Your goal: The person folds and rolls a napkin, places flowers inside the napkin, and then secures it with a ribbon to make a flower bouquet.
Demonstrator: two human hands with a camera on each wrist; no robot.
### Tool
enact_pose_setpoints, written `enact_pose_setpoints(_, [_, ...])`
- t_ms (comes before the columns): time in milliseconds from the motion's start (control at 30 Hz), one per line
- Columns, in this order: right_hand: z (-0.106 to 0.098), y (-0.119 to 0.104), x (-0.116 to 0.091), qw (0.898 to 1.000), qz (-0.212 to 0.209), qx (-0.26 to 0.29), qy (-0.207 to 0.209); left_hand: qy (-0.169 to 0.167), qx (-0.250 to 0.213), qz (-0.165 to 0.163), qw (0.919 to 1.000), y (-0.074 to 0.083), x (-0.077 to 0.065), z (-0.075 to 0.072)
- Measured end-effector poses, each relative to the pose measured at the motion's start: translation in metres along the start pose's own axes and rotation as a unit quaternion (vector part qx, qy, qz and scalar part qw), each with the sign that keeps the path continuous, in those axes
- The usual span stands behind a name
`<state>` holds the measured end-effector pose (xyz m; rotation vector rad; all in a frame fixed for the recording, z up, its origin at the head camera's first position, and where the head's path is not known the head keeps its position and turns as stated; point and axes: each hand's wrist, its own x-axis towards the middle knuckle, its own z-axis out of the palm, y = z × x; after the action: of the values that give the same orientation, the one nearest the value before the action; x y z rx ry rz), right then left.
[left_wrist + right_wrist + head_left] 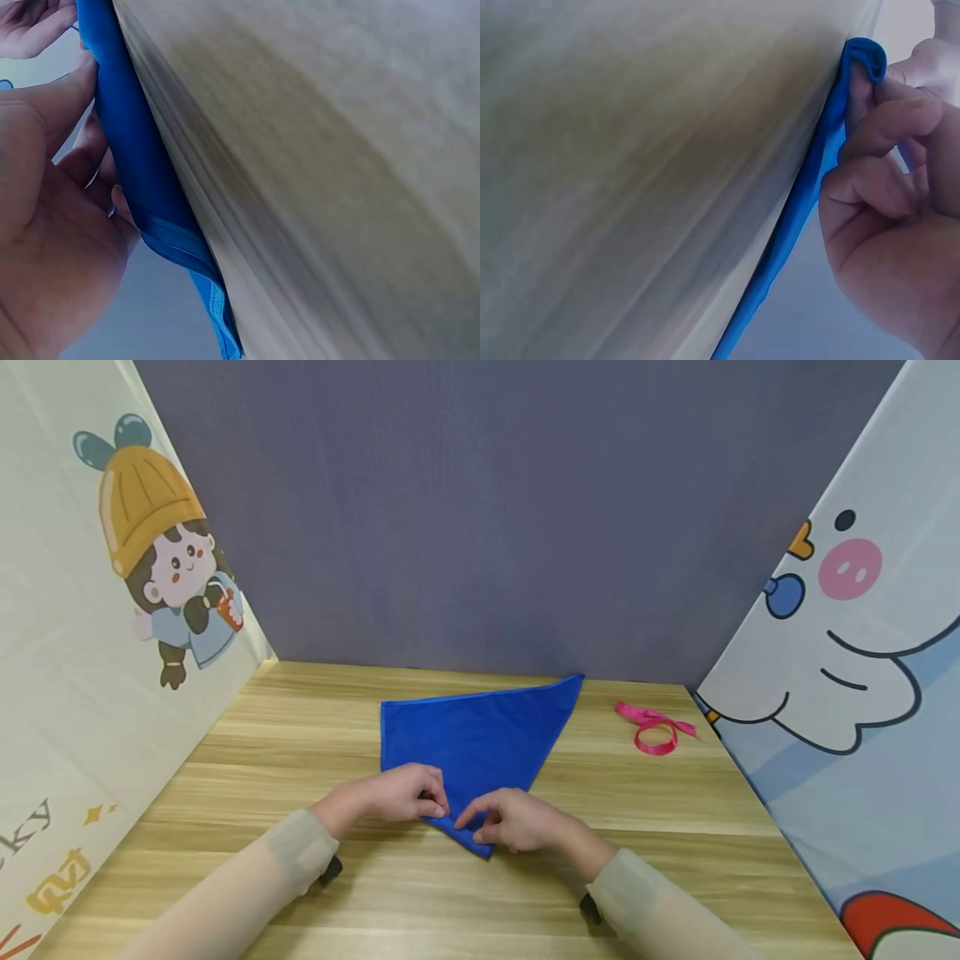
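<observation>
A smooth blue cloth (pixel 465 739), rolled at lower centre, is pinched by the left hand (pixel 405 792) and touched by the right hand (pixel 519 821), whose grip cannot be told.

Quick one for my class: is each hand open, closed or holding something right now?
Left hand: holding, pinching the blue cloth at its rolled edge.
Right hand: touching that same edge; whether it pinches cannot be told.
</observation>
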<state>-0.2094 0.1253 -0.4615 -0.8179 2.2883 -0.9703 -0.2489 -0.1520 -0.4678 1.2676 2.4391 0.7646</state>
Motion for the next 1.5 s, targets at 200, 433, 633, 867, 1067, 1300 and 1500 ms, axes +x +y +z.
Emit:
enact_pose_setpoints(200, [-0.001,0.000,0.001,1.000,0.002,-0.002,-0.016,-0.001,0.023,0.002,0.9997,0.001,0.002,0.001])
enact_pose_setpoints(433, [0.001,0.002,0.004,0.998,-0.035,-0.044,-0.004,0.001,0.007,0.025,0.9997,0.000,0.003,0.000])
enact_pose_setpoints(633, [0.003,-0.002,0.007,0.994,-0.051,-0.091,0.016,-0.014,-0.011,0.021,0.9996,0.002,0.001,-0.001])
enact_pose_setpoints(867, [0.009,-0.009,0.006,0.996,-0.019,-0.080,0.033,-0.016,-0.007,0.022,0.9996,0.004,-0.005,-0.002])
enact_pose_setpoints(1067, [0.011,-0.011,0.006,0.993,-0.019,-0.102,0.047,-0.013,-0.004,0.031,0.9994,0.005,-0.006,-0.003])
enact_pose_setpoints(1300, [0.010,-0.011,0.005,0.992,-0.028,-0.111,0.050,-0.022,-0.010,0.019,0.9995,0.006,-0.006,-0.004])
enact_pose_setpoints(1500, [0.008,-0.010,0.001,0.991,-0.028,-0.116,0.053,-0.033,-0.033,0.016,0.9988,0.004,-0.006,-0.004])
